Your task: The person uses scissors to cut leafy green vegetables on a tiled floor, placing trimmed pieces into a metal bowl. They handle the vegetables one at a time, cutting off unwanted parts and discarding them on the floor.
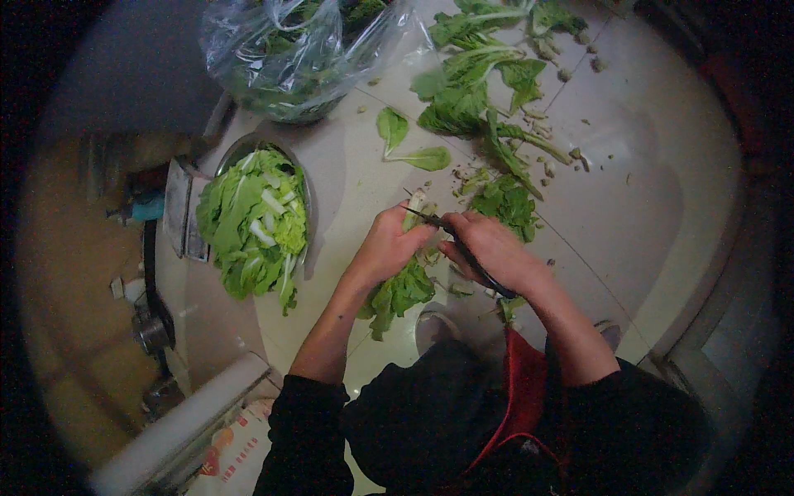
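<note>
My left hand (394, 242) grips a leafy green vegetable (403, 294), its pale stem end showing above the fingers and its leaves hanging below the hand. In my right hand (493, 248) are black-handled scissors (469, 257), their thin tips reaching across to the stem by my left thumb. Small trimmings (460, 288) lie on the tiled floor (595, 204) beneath and between the hands. Just beyond my right hand sits a bunch of loose green leaves (507, 208).
A metal bowl (310, 208) heaped with cut greens (260, 217) stands left, beside a boxy object (186, 208). Farther off are a clear plastic bag (291, 68) of greens and scattered leafy stalks (465, 87). A printed sack (236, 452) lies lower left. My shoe (434, 332) is close below.
</note>
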`<state>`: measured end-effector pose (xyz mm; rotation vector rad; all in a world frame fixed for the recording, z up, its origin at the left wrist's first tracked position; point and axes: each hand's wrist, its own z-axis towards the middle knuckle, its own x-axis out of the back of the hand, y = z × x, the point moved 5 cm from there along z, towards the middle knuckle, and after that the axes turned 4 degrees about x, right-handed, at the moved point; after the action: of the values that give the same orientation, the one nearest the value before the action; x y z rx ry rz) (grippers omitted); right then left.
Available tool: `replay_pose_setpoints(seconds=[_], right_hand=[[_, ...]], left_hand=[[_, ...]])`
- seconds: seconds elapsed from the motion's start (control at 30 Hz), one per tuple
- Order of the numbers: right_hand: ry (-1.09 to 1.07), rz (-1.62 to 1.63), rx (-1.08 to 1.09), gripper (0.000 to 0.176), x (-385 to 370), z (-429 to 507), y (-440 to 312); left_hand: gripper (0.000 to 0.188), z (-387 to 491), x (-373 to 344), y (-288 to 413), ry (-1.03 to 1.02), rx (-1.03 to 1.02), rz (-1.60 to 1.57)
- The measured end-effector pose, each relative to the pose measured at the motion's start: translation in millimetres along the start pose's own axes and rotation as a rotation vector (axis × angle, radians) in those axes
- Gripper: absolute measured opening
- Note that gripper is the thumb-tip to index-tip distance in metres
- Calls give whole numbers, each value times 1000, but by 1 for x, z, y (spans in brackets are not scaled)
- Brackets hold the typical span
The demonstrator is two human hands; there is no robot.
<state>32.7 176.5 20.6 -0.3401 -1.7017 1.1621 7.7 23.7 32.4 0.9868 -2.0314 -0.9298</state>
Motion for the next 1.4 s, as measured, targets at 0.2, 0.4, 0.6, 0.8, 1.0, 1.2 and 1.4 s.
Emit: replay_pose_setpoints(seconds=[0.2,0.4,0.6,0.8,1.0,1.2,1.4], right_hand=[[-66,238,-140,21,-5,-5,16],[117,292,-417,25,-21,-22,47],[223,269,-567,25,-18,-41,79],[268,272,-518,15,-17,-43,72],[487,202,-186,21,16,-17,35],[213,681,-354,15,0,7,2],[136,1000,-461,17,-15,1,-27]], left_hand=[[29,13,-16,-16,-83,83,135],[29,54,-8,-56,-87,126,421],[31,131,87,-113,656,408,455],[32,150,71,-129,677,381,61],[27,69,33,-32,247,26,470],[26,-11,3,2,142,84,-412],[24,-35,-5,4,293,-64,-551]])
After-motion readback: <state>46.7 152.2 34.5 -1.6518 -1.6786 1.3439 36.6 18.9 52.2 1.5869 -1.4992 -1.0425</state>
